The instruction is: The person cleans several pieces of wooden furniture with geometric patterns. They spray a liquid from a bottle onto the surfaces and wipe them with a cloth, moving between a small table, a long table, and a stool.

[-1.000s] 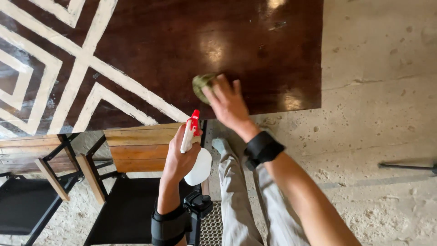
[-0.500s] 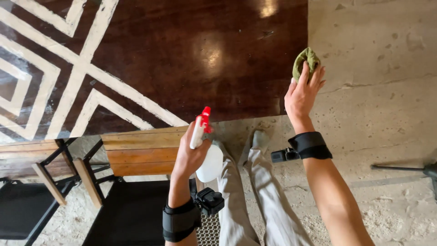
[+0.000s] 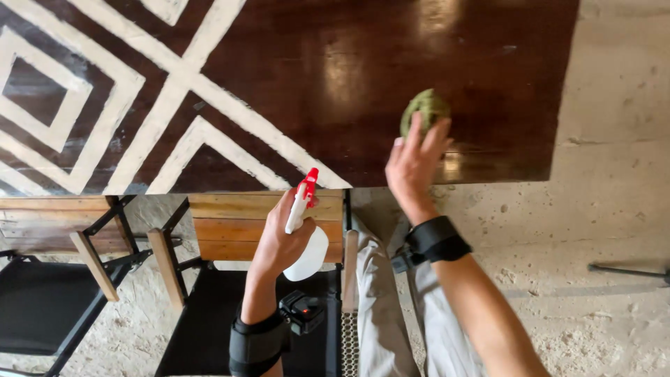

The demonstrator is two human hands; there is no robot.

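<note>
Dark wooden table [image 3: 293, 77], white geometric lines painted across it (glossy where bare). Wooden chair [image 3: 230, 227] just below its near edge. Right hand [image 3: 413, 162], fingers spread flat, presses a green cloth [image 3: 423, 108] onto the tabletop near the right end. Left hand [image 3: 279, 241] wraps closed around a white spray bottle [image 3: 304, 241], red nozzle up, above the chair.

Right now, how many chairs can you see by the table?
2. One chair stands below the table edge, behind the left hand holding the spray bottle. Another chair sits at the far left, cut off by the frame; more may be hidden.
</note>
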